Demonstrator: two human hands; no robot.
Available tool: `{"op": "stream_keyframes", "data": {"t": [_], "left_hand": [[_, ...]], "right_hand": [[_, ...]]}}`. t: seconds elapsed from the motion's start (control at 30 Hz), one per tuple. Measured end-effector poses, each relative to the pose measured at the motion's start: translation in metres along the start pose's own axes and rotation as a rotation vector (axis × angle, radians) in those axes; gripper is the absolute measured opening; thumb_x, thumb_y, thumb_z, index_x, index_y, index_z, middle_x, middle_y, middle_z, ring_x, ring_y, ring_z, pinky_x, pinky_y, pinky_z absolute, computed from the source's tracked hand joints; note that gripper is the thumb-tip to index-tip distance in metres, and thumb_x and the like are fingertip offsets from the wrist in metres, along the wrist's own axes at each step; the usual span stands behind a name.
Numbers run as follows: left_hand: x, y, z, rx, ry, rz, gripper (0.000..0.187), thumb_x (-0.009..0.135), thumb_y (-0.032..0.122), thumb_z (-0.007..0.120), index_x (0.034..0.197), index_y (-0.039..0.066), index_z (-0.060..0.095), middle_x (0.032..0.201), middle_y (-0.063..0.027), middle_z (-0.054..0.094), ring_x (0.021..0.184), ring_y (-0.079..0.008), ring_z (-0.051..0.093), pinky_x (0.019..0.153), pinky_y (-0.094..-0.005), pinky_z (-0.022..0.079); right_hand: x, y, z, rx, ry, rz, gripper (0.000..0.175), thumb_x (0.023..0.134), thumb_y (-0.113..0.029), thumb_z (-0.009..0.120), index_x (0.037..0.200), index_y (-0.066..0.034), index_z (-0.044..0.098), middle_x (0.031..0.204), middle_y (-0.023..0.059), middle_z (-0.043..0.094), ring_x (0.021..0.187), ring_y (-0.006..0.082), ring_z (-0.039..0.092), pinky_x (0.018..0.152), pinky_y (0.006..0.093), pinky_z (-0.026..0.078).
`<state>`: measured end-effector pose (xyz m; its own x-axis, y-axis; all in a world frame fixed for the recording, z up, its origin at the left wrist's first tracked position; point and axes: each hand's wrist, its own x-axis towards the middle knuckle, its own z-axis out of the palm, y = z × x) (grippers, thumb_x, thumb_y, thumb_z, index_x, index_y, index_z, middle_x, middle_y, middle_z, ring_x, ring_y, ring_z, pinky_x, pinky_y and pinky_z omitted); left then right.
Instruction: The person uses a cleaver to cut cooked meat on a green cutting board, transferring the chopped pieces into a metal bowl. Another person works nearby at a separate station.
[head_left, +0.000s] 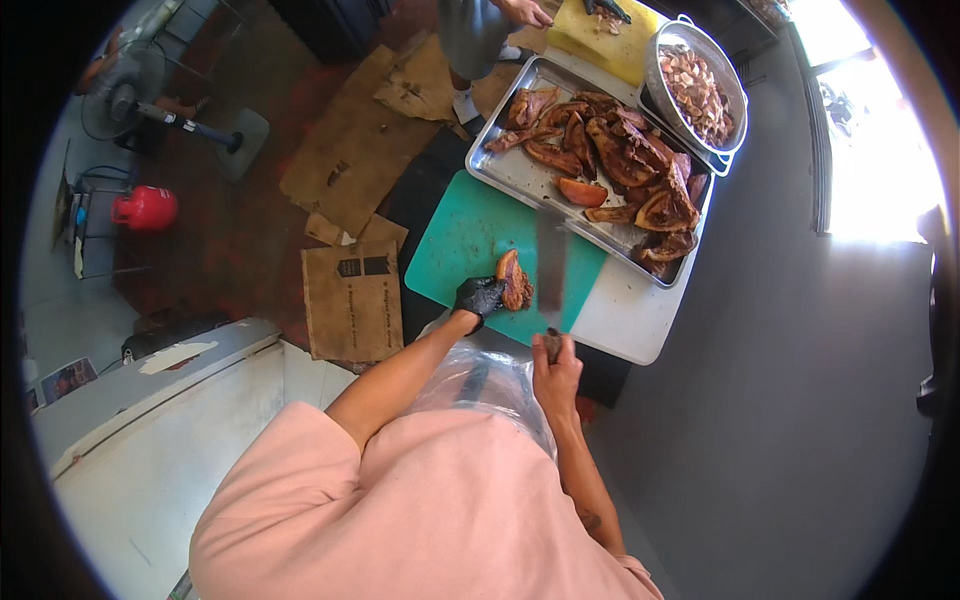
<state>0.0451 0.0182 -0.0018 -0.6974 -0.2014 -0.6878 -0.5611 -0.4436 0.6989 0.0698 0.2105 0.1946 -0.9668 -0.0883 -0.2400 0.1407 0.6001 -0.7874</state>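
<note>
My left hand (481, 295), in a black glove, holds a piece of browned cooked meat (511, 279) on a green cutting board (465, 232). The bare fingers of my right hand (556, 367) are closed round the handle of a cleaver (552, 262). Its broad blade, blurred, is over the board to the right of the meat and apart from it. Beyond the board, a metal tray (510, 180) bears many large browned pieces of meat (626, 154). Small crumbs lie on the green board.
A colander (654, 82) of chopped meat stands behind the tray. Across the table, a co-worker's hand (525, 12) is by a yellow cutting board (581, 37). Flattened cardboard (352, 300) covers floor at the left, near a pedestal fan (187, 124) and a red gas cylinder (145, 208). A grey wall (780, 375) bounds the right.
</note>
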Motion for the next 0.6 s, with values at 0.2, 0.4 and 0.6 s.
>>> {"op": "stream_keyframes", "data": {"t": [0.2,0.4,0.6], "left_hand": [[0.000,-0.001,-0.005,-0.014,-0.024,-0.051,0.036,0.101,0.032,0.075,0.108,-0.003,0.078,0.096,-0.0103,0.078,0.078,-0.0174,0.073,0.069,-0.0354,0.060],[0.006,0.015,-0.020,0.868,0.125,0.130,0.046,0.096,0.045,0.077,0.090,0.000,0.079,0.076,-0.0130,0.074,0.077,-0.0186,0.073,0.067,-0.0374,0.057],[0.007,0.019,-0.031,0.211,0.003,0.041,0.025,0.099,0.029,0.072,0.099,0.004,0.073,0.079,-0.0071,0.071,0.074,-0.0174,0.069,0.064,-0.0350,0.055]], "right_hand": [[-0.005,0.032,0.057,0.034,0.138,-0.032,0.027,0.107,-0.026,0.066,0.104,0.0007,0.059,0.081,0.0234,0.070,0.069,0.0327,0.070,0.063,0.0448,0.053],[0.004,0.086,0.098,-0.253,-0.227,0.144,0.030,0.103,-0.029,0.067,0.108,0.0000,0.058,0.092,0.0355,0.070,0.093,0.0565,0.068,0.079,0.0614,0.053],[0.014,0.089,0.060,-0.270,-0.182,0.164,0.036,0.102,-0.033,0.068,0.111,0.0011,0.064,0.091,0.0336,0.071,0.092,0.0541,0.070,0.077,0.0583,0.054]]}}
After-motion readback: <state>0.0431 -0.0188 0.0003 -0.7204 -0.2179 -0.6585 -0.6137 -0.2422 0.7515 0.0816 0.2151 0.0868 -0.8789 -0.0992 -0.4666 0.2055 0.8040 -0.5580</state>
